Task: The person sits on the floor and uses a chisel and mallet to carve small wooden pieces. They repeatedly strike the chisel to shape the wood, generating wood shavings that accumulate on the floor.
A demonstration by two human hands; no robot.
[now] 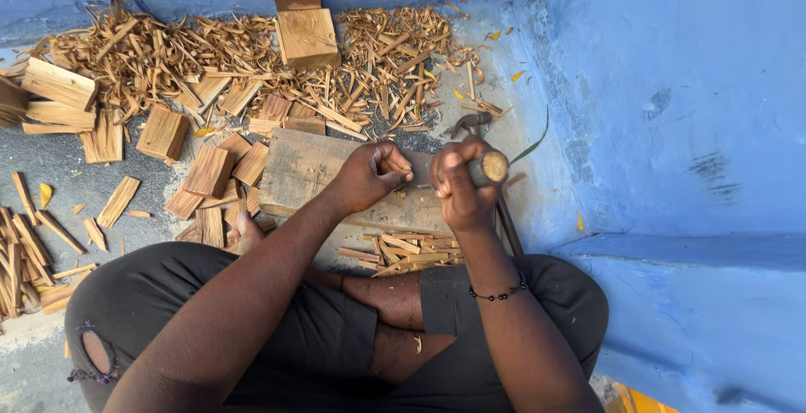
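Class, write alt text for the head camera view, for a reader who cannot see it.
Seen from above, a person sits cross-legged; the right hand grips a round wooden handle and the left hand is closed in a fist, both over a worn wooden block. Wood shavings and cut wood pieces litter the ground beside a blue wall.

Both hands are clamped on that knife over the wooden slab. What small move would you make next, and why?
Probably press the blade down. The right hand grips the round handle, the left hand holds the other end, and split sticks already lie beside the wooden slab.
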